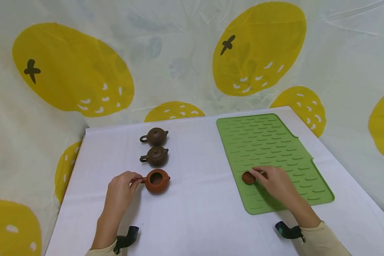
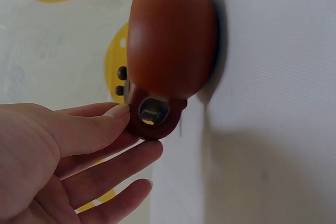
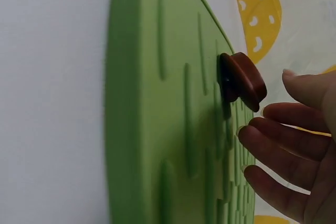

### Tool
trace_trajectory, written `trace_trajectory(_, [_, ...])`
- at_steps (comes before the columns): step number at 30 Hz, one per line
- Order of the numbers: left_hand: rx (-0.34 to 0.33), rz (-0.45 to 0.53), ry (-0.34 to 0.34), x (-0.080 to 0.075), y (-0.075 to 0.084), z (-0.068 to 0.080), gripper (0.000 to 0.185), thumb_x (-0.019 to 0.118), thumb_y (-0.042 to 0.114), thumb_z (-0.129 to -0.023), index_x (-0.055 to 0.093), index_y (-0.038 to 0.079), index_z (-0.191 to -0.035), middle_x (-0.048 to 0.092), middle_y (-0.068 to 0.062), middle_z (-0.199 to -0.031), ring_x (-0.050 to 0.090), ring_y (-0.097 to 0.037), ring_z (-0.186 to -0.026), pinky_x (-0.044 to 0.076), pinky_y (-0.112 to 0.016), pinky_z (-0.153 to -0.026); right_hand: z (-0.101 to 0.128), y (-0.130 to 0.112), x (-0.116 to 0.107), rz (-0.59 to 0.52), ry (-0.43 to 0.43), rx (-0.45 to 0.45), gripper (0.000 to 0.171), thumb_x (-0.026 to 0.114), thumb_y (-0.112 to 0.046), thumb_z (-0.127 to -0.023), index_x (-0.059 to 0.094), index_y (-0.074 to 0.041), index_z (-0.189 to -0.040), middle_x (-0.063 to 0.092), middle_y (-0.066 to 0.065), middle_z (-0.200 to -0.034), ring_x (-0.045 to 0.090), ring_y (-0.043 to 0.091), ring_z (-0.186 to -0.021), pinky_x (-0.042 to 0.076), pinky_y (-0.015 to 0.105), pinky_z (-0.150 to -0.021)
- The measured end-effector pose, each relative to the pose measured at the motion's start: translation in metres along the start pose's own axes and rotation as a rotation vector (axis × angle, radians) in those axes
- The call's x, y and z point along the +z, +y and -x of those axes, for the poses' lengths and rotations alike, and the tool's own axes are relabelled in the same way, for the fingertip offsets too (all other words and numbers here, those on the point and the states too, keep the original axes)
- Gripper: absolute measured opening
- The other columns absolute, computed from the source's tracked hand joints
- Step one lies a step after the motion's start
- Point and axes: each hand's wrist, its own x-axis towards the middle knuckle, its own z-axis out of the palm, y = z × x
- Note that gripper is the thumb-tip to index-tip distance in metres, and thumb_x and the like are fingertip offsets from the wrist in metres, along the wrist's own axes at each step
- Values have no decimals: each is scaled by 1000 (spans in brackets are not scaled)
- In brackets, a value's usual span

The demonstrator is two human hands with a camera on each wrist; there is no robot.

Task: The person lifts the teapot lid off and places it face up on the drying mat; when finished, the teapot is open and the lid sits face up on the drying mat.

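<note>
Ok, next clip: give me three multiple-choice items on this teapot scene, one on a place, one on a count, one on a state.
1. Where does the small brown lid lie?
A. on the green mat
B. on the open teapot
C. on the bare white table

2. How many teapots stand on the table?
A. two
B. three
C. four

3. What is the state of the reddish teapot that the left hand holds by the handle?
A. lidded
B. tipped on its side
C. upright without a lid

Answers:
1 A, the lid rests on the mat beside the right hand.
2 B, two dark lidded teapots plus the reddish one.
3 C, its round opening shows from above.
</note>
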Motion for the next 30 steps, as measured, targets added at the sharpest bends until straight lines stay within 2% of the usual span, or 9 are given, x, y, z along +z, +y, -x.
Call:
trace_trajectory(2, [-6, -9, -37, -2, 0, -1, 13, 81, -1, -82, 79, 2, -94, 79, -13, -93, 75, -31, -88, 60, -50, -81, -4, -1, -2, 27, -13, -9, 38, 63, -34, -102, 74, -3, -121, 74, 12, -83, 54, 15, -59, 41, 28, -54])
trace_trajectory(5, [-5, -14, -87, -7, 1, -4, 13, 79, 0, -84, 79, 3, -97, 79, -13, -96, 75, -31, -91, 60, -50, -83, -11, -5, -7, 73, -4, -49, 38, 64, -34, -101, 73, -4, -121, 78, 17, -109, 72, 27, -79, 55, 40, -64])
trace_trajectory(7, [-1, -14, -114, -10, 2, -7, 14, 78, 1, -86, 79, 3, -99, 79, -12, -97, 75, -30, -92, 59, -50, -84, -18, -10, -10, 101, -4, -79, 38, 64, -34, -100, 73, -5, -123, 76, 18, -118, 74, 33, -94, 58, 47, -73])
trace_trajectory(9, [6, -12, -131, -13, 1, -9, 14, 77, 1, -87, 79, 3, -101, 80, -12, -97, 75, -30, -92, 59, -50, -84, -26, -18, -13, 124, -10, -113, 38, 65, -35, -100, 73, -7, -123, 75, 16, -121, 74, 35, -100, 58, 50, -79])
trace_trajectory(17, [-17, -32, -226, -21, 0, -14, 18, 75, 5, -90, 78, 5, -107, 80, -10, -99, 74, -28, -93, 59, -48, -84, -55, -66, -16, 211, -62, -274, 36, 68, -36, -97, 74, -12, -124, 77, 10, -117, 74, 27, -100, 58, 42, -71])
trace_trajectory(22, [-3, -65, -274, -28, 2, -23, 17, 73, 8, -92, 77, 7, -109, 80, -8, -96, 71, -22, -81, 56, -38, -69, -71, -95, -10, 232, -64, -379, 35, 72, -36, -95, 75, -13, -121, 77, 7, -115, 75, 24, -100, 60, 41, -77])
trace_trajectory(25, [-8, -76, -324, -33, 3, -30, 18, 71, 11, -94, 77, 9, -111, 80, -7, -95, 65, -17, -73, 48, -32, -62, -82, -113, -5, 218, -75, -442, 34, 73, -35, -94, 75, -14, -120, 78, 4, -111, 75, 20, -95, 60, 38, -75])
trace_trajectory(30, [-13, -62, -413, -37, 0, -41, 21, 70, 15, -96, 76, 10, -115, 78, -5, -94, 57, -14, -69, 43, -28, -61, -102, -139, 9, 156, -123, -500, 31, 74, -32, -94, 75, -14, -119, 78, 2, -111, 74, 19, -97, 59, 36, -78])
